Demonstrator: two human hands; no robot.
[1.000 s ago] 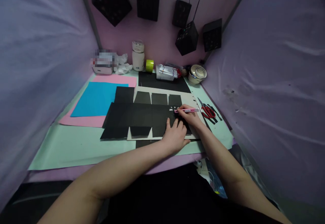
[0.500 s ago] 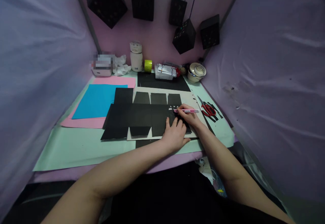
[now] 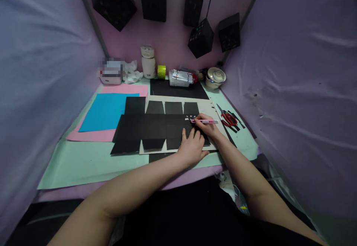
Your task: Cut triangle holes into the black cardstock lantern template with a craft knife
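Note:
A large sheet of black card (image 3: 145, 127) with cut flaps along both long sides lies across the table. My left hand (image 3: 192, 147) rests on its right part, palm down with the fingers spread. Just beyond it, my right hand (image 3: 206, 125) grips a pink craft knife (image 3: 209, 121), whose tip meets the card. Small light cutouts (image 3: 190, 117) show in the card beside the tip. Under the card is a pale board (image 3: 206, 108), partly covered.
Red-handled scissors (image 3: 229, 119) lie among black strips at right. Blue paper (image 3: 106, 112) tops pink sheets at left. A white bottle (image 3: 148, 63), yellow tape roll (image 3: 161, 72) and lidded bowl (image 3: 215, 77) stand along the back. Black boxes (image 3: 200, 39) hang above.
The whole view has shifted slightly. Both hands and the craft knife keep nearly the same place on the black card.

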